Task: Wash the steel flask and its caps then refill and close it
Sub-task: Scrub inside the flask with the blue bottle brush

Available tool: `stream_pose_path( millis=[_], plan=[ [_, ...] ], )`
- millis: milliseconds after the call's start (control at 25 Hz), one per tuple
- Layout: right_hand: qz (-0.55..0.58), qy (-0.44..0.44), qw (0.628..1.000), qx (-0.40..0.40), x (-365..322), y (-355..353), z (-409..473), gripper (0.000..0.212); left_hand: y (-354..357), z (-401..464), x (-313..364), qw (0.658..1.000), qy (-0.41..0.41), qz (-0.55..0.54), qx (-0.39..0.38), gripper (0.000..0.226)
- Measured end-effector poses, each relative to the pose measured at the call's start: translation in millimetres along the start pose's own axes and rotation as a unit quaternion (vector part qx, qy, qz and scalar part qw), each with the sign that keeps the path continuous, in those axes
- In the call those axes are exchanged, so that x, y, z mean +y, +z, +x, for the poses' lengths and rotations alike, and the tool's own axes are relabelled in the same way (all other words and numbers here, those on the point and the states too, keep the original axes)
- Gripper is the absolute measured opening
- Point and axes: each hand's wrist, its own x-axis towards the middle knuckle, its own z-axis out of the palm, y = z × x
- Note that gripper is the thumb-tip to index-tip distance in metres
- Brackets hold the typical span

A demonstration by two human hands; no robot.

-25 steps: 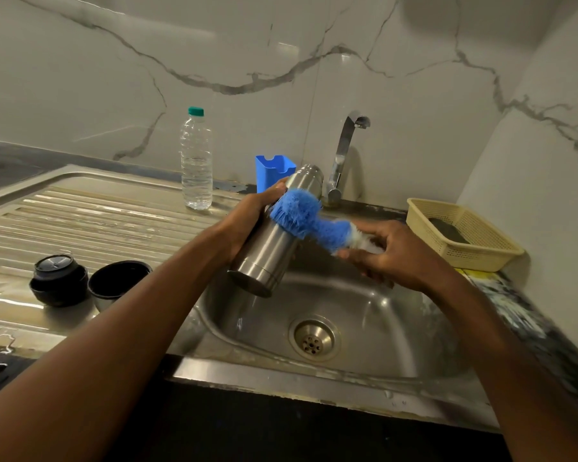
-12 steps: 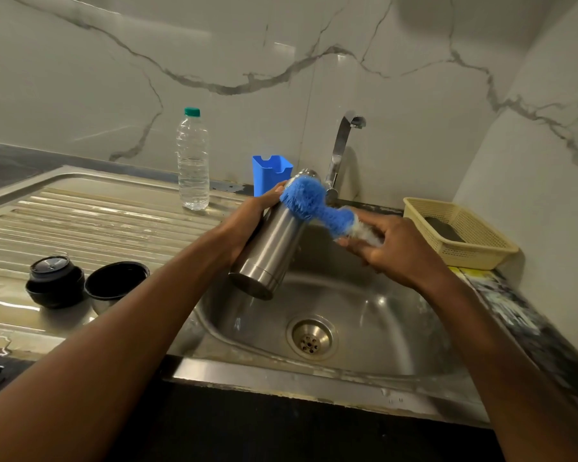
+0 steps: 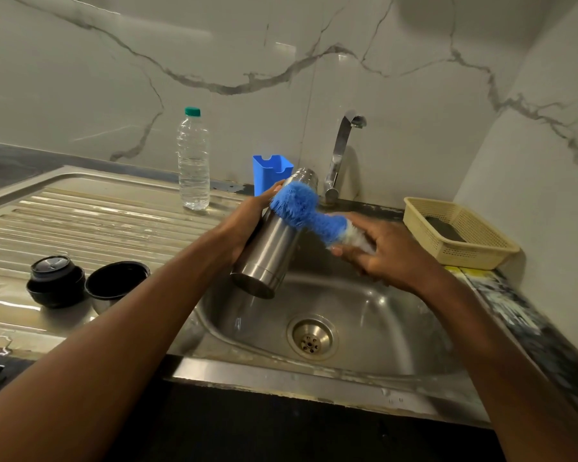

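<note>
My left hand (image 3: 247, 218) grips the steel flask (image 3: 269, 255) around its upper body and holds it tilted over the sink basin (image 3: 374, 315), mouth pointing away toward the tap. My right hand (image 3: 384, 251) holds the handle of a blue bottle brush (image 3: 302, 208). Its bristle head lies against the flask's side just below the neck. Two black caps stand on the drainboard at the left: a stopper cap (image 3: 54, 278) and, beside it, a cup cap (image 3: 116, 281) with its opening up.
A clear water bottle (image 3: 193, 161) with a green cap stands at the back of the drainboard (image 3: 80, 221). A blue holder (image 3: 270, 170) and the tap (image 3: 342, 151) are behind the flask. A yellow basket (image 3: 461, 235) with a dark sponge sits at the right.
The brush head has slid up along the flask from mid-body toward the neck, then settled just below it. The flask has stayed in my left hand.
</note>
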Motion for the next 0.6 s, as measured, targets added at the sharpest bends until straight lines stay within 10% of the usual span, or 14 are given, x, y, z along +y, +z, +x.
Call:
stream_pose_path(
  millis=[200,400,600],
  plan=[
    [0.114,0.011,0.990,-0.085,-10.6,-1.6,-6.5,0.052,-2.8,2.2,2.8,1.000,0.012,-0.014,0.020,0.037],
    [0.062,0.002,0.998,0.000,-2.4,-1.0,-2.1,0.056,-2.7,2.0,2.1,0.999,0.006,-0.027,0.021,0.053],
    [0.150,0.041,0.976,-0.155,-5.5,-4.6,-8.2,0.056,-4.5,0.4,1.3,0.999,0.005,-0.035,0.028,0.039]
  ],
)
